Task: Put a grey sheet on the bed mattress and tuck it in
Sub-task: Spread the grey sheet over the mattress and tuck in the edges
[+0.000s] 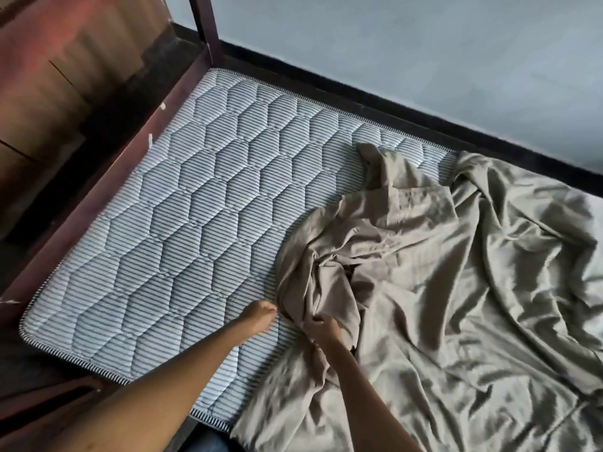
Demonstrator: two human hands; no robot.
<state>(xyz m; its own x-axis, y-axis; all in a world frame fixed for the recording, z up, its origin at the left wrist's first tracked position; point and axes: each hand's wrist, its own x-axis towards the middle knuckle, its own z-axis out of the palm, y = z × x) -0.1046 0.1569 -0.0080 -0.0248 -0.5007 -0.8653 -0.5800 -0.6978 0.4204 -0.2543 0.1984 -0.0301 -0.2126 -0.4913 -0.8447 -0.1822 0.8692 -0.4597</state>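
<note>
A striped, hexagon-quilted mattress (182, 223) lies in a dark wooden bed frame (107, 177). A grey-beige sheet (473, 288) covers its right part in crumpled folds, bunched in a heap near the middle. My left hand (259, 316) reaches to the left edge of that heap, its fingertips touching the cloth. My right hand (328, 329) grips a fold of the bunched sheet near the front edge of the mattress. The left half of the mattress is bare.
A bed post (205, 24) rises at the far left corner. A grey-blue wall (424, 60) with a black skirting runs along the far side of the bed. Wooden furniture (49, 76) stands to the left of the frame.
</note>
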